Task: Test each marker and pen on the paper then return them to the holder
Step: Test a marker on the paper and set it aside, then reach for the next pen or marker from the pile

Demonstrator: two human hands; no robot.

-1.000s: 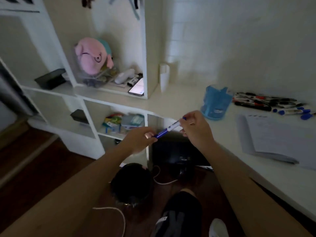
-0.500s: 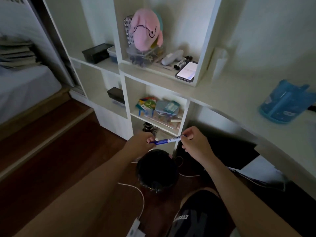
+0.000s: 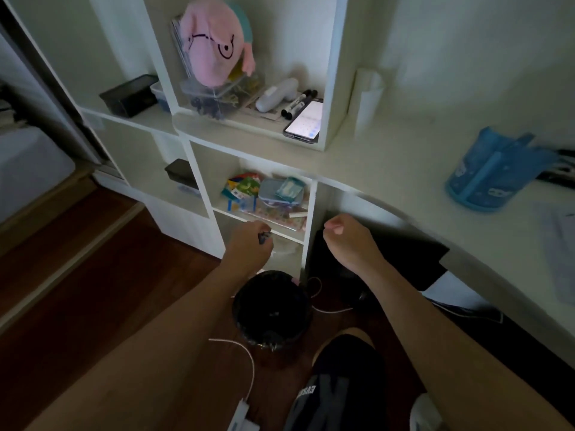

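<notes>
Currently your hands are apart. Your left hand (image 3: 249, 247) is curled round a marker (image 3: 264, 237), with only a dark-blue end showing past the fingers. Your right hand (image 3: 345, 241) is a closed fist with nothing visible in it. The black bin (image 3: 270, 312) sits just below your left hand. The blue holder (image 3: 494, 178) is well right of your right hand on the desk (image 3: 404, 169), with the paper (image 3: 557, 244) near it.

Left hand (image 3: 250, 244) grips a marker (image 3: 264, 237) by the black bin (image 3: 300, 306); right hand (image 3: 343, 236) curls empty.
</notes>
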